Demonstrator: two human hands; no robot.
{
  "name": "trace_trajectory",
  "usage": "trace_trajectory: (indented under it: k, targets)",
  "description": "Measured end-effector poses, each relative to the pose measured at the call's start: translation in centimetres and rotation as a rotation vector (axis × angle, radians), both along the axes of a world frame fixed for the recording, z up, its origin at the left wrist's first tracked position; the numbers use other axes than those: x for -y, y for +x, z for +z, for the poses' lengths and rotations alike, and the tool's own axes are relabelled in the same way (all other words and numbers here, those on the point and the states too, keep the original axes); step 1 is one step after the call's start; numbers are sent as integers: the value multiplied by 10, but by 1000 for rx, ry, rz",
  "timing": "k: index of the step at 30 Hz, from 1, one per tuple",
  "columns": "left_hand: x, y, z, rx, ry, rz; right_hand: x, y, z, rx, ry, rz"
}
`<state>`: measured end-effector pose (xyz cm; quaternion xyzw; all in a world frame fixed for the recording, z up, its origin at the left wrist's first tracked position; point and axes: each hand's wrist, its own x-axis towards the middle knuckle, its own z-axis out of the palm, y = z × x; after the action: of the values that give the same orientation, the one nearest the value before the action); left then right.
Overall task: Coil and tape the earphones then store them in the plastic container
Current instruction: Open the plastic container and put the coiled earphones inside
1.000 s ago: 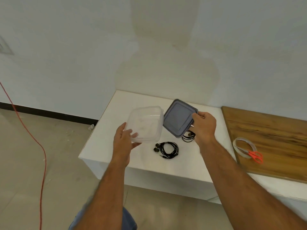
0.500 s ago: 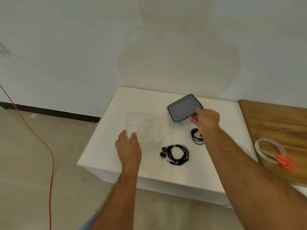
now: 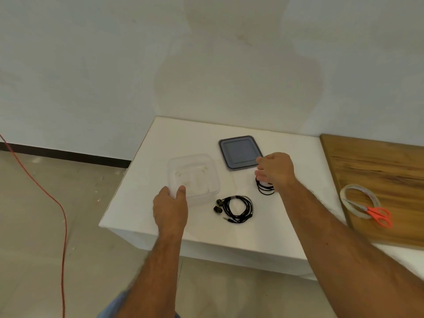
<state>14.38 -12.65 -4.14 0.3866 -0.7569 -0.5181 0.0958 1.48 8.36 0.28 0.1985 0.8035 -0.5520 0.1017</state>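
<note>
So the clear plastic container (image 3: 193, 177) is sitting open on the white table (image 3: 142, 203), toward the left side, and the person's left hand (image 3: 171, 210) is gripping its near-left corner, thumb hooked over the rim and fingers closed on the wall. There's something pale lying inside the box, but it's too washed out to say what. The grey lid (image 3: 239, 152) is flat on the table just beyond and to the right of the container, not on it. The right hand (image 3: 275, 172) hovers at the lid's near-right corner with the fingers loosely spread, right over a small black coil of earphone cable (image 3: 266, 188); honestly can't tell whether the fingertips are actually touching the coil or the lid, and nothing looks pinched. A second set, the coiled black earphones (image 3: 236, 208), lies nearer the table's front edge, just right of the container, with both earbuds sticking out left and the jack poking out at the near side. Off to the right there's a wooden board (image 3: 378, 171) with a roll of clear tape (image 3: 358, 199) on it and orange-handled scissors (image 3: 378, 214) resting across the roll. An orange cord (image 3: 46, 193) trails over the floor on the left.
</note>
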Motion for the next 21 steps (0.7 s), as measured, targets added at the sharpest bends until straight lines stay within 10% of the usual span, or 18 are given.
trace_trajectory:
  k: [7, 12, 21]
  targets:
    - [-25, 15, 33, -202, -305, -16, -5, 51, -6, 90, 541, 474]
    - [-74, 23, 32, 55, -283, -436, 5, 67, -16, -33, 745, 545]
    - [-77, 21, 11, 359, 106, -573, 24, 54, -25, -268, 958, 893]
